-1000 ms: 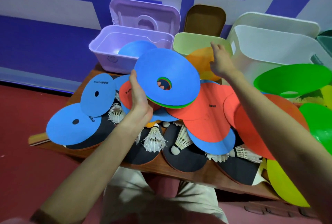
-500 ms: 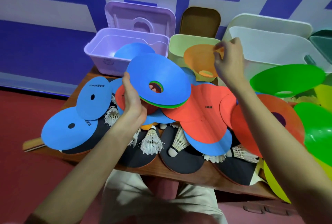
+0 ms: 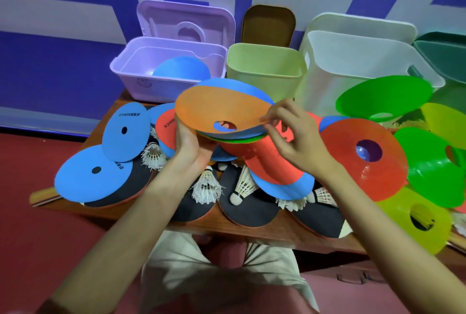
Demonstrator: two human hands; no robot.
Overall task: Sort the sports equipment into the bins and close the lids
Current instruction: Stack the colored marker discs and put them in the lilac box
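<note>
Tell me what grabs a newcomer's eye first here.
The stack of discs at centre, orange on top, held at its edge by the left hand while the right hand pinches the top disc's rim. Behind stands an open lilac bin with a blue disc inside.

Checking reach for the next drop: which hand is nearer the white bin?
Right. The right hand pinches the orange disc just below the white bin; the left hand is farther left.
</note>
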